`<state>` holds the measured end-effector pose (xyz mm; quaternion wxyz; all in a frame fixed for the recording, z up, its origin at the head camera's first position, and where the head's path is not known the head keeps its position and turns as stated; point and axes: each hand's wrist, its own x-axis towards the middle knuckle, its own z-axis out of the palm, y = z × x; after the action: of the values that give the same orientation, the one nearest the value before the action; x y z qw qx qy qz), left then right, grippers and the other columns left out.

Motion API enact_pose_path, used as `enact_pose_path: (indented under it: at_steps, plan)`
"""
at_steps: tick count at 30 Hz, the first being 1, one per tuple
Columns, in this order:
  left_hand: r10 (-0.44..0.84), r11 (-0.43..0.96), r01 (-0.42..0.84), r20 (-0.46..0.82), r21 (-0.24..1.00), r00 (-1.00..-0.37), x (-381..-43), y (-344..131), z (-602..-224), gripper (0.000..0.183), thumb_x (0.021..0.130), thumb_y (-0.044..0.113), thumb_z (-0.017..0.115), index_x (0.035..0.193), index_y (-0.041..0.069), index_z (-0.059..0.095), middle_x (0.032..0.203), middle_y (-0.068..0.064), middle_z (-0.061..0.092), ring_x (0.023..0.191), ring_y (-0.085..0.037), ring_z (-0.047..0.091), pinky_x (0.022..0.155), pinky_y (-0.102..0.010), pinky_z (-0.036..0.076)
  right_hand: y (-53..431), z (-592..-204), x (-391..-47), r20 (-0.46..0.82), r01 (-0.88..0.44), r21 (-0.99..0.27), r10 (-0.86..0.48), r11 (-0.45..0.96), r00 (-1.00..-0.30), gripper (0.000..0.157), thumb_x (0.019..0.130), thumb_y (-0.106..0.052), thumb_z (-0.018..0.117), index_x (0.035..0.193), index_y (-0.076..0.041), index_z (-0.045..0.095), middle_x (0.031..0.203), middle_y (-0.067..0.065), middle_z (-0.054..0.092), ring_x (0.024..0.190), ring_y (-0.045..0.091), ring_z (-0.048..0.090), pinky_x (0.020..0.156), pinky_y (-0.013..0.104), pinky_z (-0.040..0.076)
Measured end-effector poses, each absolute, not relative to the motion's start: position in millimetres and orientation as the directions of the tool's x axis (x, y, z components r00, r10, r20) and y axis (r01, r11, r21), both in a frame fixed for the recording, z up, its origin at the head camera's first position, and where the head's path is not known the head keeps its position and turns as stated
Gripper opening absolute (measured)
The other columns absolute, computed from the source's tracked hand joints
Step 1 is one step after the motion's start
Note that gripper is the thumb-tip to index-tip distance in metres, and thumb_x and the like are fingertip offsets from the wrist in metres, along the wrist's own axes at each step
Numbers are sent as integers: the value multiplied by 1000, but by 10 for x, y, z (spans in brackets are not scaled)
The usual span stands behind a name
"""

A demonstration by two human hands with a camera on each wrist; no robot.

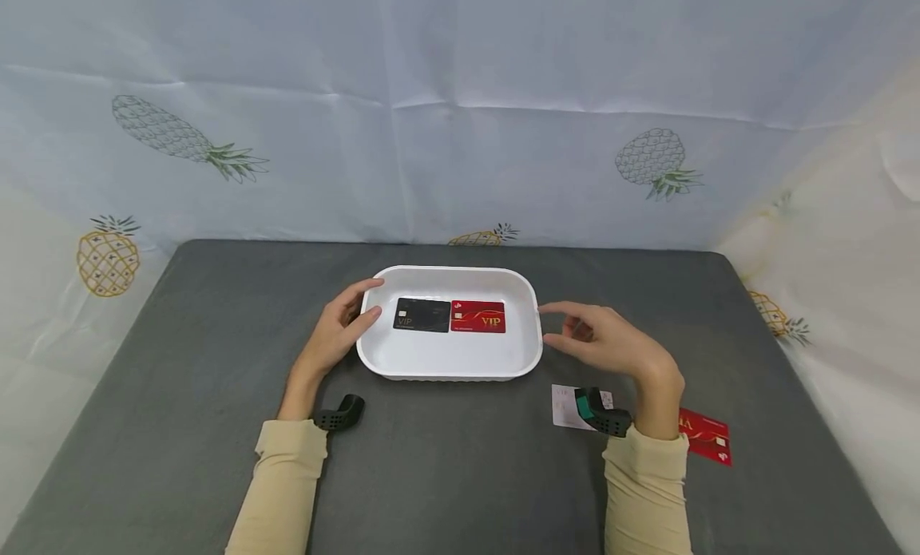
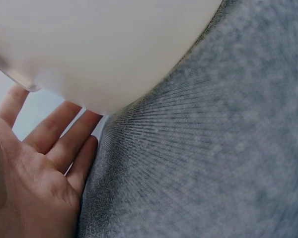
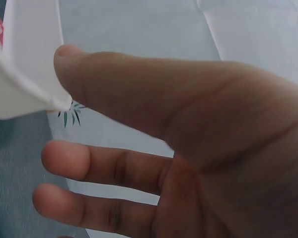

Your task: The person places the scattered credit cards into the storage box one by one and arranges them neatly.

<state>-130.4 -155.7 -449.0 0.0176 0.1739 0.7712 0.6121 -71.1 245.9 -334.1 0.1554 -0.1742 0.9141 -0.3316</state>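
Note:
A white tray [image 1: 446, 359] with rounded corners sits on the grey tabletop, holding a black VIP card [image 1: 422, 315] and a red VIP card [image 1: 477, 317] side by side. My left hand [image 1: 336, 325] holds the tray's left side. Its thumb reaches over the rim, and in the left wrist view the other fingers [image 2: 67, 141] lie against the outer wall. At the tray's right end is my right hand [image 1: 604, 338], thumb and index finger spread close to the rim. Whether they touch it is hard to tell. In the right wrist view two lower fingers [image 3: 89, 161] extend away from the tray.
Near my right wrist lie a pale card [image 1: 565, 407], partly covered by the black wrist device [image 1: 607, 418], and another red card [image 1: 707, 437], partly hidden by the arm. Behind the grey table [image 1: 460, 467] hangs a white cloth [image 1: 460, 172] printed with pineapples.

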Motion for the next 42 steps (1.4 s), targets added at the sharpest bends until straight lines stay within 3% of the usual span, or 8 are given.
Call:
enact_pose_path:
  at_steps: [9,15,22,25,32,35,39,42]
  plan:
    - [279,192,253,195,948,-940,-1303,-1610,-4483,46,101,8,59,147,5,52,152,-23,51,134,-22,50,98,-11,41,2564,-3326,-614,-159,-233,-650,-429,723,-889,43,97,-18,70,137,-5,61,84,0,58,66,7,50,63,25,43]
    - [273,194,260,202,946,-941,-1303,-1625,-4491,47,101,7,60,147,5,52,150,-24,52,131,-16,52,97,-10,41,2634,-3336,-539,-183,-230,-647,-440,727,-879,46,97,-19,71,138,-2,59,84,-1,56,63,4,48,60,24,42]
    - [281,191,254,195,948,-940,-1305,-1596,-4478,46,102,9,59,147,5,52,152,-23,51,137,-33,49,98,-10,40,2717,-3407,-432,-238,-193,-644,-434,740,-869,50,96,-20,72,140,0,57,84,-1,55,63,2,47,59,23,42]
    - [283,196,251,190,948,-940,-1313,-1583,-4477,46,102,9,59,147,6,52,153,-22,51,137,-31,49,99,-10,40,2757,-3462,-379,-259,-172,-643,-424,746,-868,51,96,-22,72,139,1,57,84,-2,55,62,1,46,59,23,41]
    - [287,192,255,195,948,-938,-1326,-1569,-4491,46,101,8,60,147,6,53,151,-22,52,130,-11,52,98,-11,41,2818,-3585,-283,-278,-157,-638,-416,754,-866,55,92,-26,78,137,0,60,83,-2,53,65,1,42,58,22,37]
    - [290,193,255,193,948,-937,-1322,-1564,-4491,46,101,9,60,147,6,53,151,-22,52,130,-14,52,98,-11,41,2835,-3633,-231,-279,-159,-631,-413,759,-867,58,88,-28,81,136,-1,61,89,2,55,70,3,45,61,23,40]
    - [295,192,256,193,948,-936,-1315,-1553,-4487,46,102,9,59,147,6,52,152,-22,52,135,-28,51,98,-11,41,2856,-3697,-159,-300,-132,-590,-368,796,-880,64,82,-30,86,136,-5,62,103,8,56,81,10,50,68,23,43]
    - [296,187,257,195,948,-935,-1310,-1546,-4489,46,102,9,59,147,5,53,151,-23,52,134,-26,52,97,-11,41,2853,-3720,-116,-335,-81,-564,-317,822,-887,70,77,-28,90,137,-6,61,109,12,54,84,16,50,70,25,44]
